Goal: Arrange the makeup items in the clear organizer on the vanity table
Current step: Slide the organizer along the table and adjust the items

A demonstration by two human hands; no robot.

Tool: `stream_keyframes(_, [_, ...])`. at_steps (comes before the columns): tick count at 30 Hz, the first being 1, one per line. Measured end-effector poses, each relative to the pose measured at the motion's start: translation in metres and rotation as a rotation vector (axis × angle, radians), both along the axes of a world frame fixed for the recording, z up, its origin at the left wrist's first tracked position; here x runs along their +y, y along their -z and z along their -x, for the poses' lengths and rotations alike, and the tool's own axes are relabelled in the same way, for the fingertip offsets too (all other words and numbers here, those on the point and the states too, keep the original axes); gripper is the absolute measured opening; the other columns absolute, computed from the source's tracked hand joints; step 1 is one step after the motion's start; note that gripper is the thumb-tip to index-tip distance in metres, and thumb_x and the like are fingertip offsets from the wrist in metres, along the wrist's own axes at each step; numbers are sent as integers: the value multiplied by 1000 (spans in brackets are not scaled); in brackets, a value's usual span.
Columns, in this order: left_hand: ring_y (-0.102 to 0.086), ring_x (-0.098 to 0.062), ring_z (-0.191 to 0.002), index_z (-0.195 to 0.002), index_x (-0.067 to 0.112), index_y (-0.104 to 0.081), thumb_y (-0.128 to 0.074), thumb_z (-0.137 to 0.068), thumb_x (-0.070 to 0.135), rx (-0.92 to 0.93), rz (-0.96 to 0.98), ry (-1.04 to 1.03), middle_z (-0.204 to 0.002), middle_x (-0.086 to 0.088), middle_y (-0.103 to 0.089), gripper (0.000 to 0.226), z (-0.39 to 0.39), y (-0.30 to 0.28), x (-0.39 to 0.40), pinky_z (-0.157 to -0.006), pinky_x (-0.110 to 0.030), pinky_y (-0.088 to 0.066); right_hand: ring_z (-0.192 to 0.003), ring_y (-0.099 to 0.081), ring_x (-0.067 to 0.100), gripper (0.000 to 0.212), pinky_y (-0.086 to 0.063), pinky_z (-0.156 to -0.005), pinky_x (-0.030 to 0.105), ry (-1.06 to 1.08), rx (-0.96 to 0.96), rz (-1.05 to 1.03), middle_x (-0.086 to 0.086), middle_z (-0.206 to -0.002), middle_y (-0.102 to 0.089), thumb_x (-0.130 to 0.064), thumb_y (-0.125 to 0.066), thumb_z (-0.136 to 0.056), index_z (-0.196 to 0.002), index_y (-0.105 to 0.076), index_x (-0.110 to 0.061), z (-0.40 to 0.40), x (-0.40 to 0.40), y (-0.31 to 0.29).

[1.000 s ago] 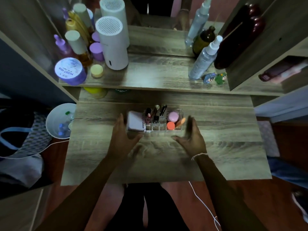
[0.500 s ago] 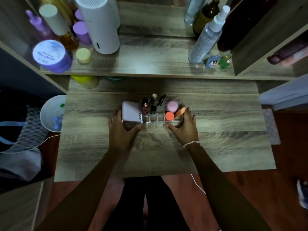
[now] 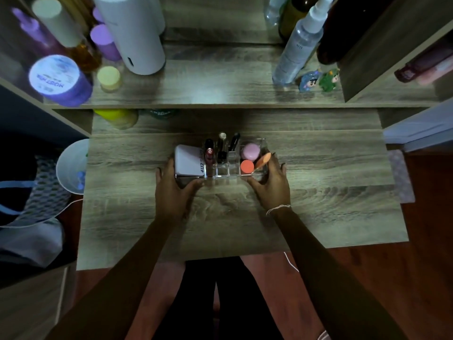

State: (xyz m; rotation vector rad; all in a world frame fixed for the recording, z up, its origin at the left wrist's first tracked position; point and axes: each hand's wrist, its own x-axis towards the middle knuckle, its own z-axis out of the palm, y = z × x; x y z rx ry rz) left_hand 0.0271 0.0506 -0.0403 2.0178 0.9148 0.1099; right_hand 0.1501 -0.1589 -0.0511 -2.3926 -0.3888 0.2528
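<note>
The clear organizer point(image 3: 223, 171) stands mid-table on the wooden vanity table point(image 3: 318, 192). It holds a lilac compact point(image 3: 188, 162) at its left end, several dark lipstick tubes point(image 3: 221, 146) upright in the middle, and a pink sponge point(image 3: 251, 150), a coral round item point(image 3: 247, 166) and an orange sponge point(image 3: 263, 160) at the right. My left hand point(image 3: 172, 190) grips the organizer's left end, thumb along its front. My right hand point(image 3: 270, 185) grips the right end the same way.
A raised shelf point(image 3: 220, 89) behind carries a white cylinder point(image 3: 137, 38), purple and yellow jars point(image 3: 61, 79), a spray bottle point(image 3: 297, 47) and two small figurines point(image 3: 318, 81). A white bin point(image 3: 72, 165) sits left of the table, and a white cable point(image 3: 290, 262) hangs at the front edge.
Both hands moved in from just in front of the organizer and closed on its two ends. The camera tilted down and closer.
</note>
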Motion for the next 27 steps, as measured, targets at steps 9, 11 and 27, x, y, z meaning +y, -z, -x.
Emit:
stream_keyframes(9, [-45,-32,-126,-137,23,-39,-78,-68,50,4,9,35,-134,-13,-47,84,-6,2,-3,-98,-53,-47,-133,-43,29,87,-9,-120,44,26,-17,-37,9,-138,-55,-44,-75,-73,-143,-31,-16,-1,-7,-1])
stream_keyframes(11, [-47,-31,-124,-137,23,-38,-77,-68,51,9,11,40,-134,-12,-48,84,-7,3,-5,-97,-50,-48,-133,-44,27,87,-10,-120,45,25,-13,-43,7,-138,-55,-44,-75,-74,-144,-30,-17,-2,-10,-2])
stream_keyframes(27, [-56,-30,-111,-140,20,-39,-79,-69,46,-16,-32,43,-126,-12,-52,85,-25,5,-47,-87,-38,-50,-132,-46,26,83,-9,-121,40,14,-3,-20,11,-139,-53,-45,-74,-74,-139,-38,-8,-21,-53,-3])
